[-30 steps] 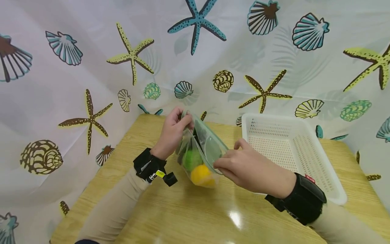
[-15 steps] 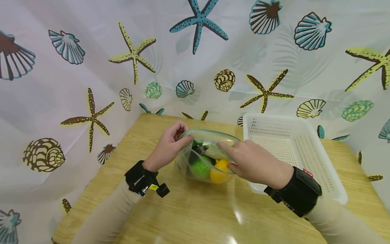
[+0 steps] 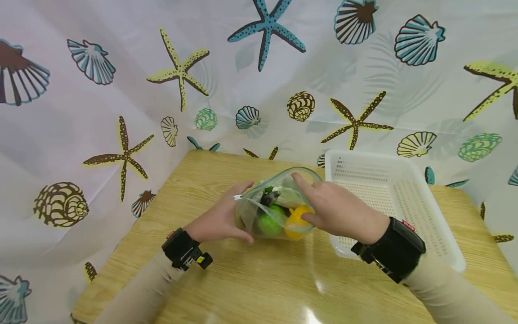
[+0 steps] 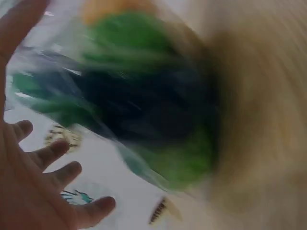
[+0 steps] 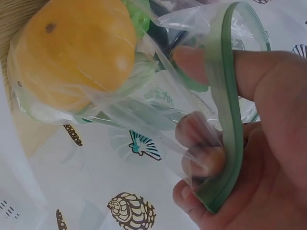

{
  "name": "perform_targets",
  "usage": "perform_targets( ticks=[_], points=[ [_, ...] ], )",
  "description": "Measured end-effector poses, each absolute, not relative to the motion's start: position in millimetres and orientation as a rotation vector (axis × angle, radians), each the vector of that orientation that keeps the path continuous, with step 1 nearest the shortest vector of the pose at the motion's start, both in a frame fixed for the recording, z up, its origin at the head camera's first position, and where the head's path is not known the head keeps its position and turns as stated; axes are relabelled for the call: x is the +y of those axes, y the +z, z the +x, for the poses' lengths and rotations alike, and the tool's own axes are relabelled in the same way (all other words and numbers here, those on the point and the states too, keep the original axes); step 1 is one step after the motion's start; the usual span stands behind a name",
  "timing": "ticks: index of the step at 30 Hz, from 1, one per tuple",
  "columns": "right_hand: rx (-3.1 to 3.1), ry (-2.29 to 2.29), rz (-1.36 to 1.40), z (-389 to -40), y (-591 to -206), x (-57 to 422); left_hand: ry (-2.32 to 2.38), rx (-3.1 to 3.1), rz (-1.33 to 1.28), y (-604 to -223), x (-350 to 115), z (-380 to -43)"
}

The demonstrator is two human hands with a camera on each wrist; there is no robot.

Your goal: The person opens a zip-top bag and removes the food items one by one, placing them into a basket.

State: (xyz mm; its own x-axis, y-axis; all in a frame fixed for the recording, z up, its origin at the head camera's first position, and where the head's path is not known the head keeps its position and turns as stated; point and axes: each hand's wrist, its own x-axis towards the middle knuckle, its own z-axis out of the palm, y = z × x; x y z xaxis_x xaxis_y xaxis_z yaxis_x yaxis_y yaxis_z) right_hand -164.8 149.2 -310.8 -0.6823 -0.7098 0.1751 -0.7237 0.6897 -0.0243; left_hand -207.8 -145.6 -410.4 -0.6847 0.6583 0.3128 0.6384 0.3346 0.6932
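A clear zip bag (image 3: 247,210) with a green zip strip (image 5: 226,105) sits on the table, its mouth gaping. Inside are a smooth yellow-orange fruit or vegetable (image 3: 297,219), a bumpy green one (image 3: 271,220) and a dark elongated one (image 3: 270,197) with green at its end. My right hand (image 3: 344,209) grips the bag's right rim, thumb inside and other fingers curled outside. At the bag's left side is my left hand (image 3: 220,220), fingers and thumb spread; whether it touches the plastic I cannot tell. The left wrist view is blurred around the dark thing (image 4: 144,105).
A white perforated plastic basket (image 3: 364,186) stands right of the bag, partly behind my right forearm. The wooden table (image 3: 251,283) ends at a hanging sheet (image 3: 218,67) printed with shells and starfish, at the back and left.
The bag's mouth has widened, and its contents show from above. My left hand has let go of the rim and moved down to the bag's left side. My right hand has shifted slightly right.
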Motion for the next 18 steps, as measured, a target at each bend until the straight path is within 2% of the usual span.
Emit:
perform_targets(
  ticks=[8, 12, 18],
  points=[
    [-2.792, 0.153, 1.155, -169, -308, 150, 1.028, 2.548, 1.228, -444, -138, -243],
    [-2.812, 0.171, 1.149, -173, -306, 151, 0.869, 2.586, 1.161, -444, -137, -255],
    [-2.785, 0.217, 1.233, -181, -306, 151, 0.899, 2.541, 1.111, -443, -136, -265]
  ],
)
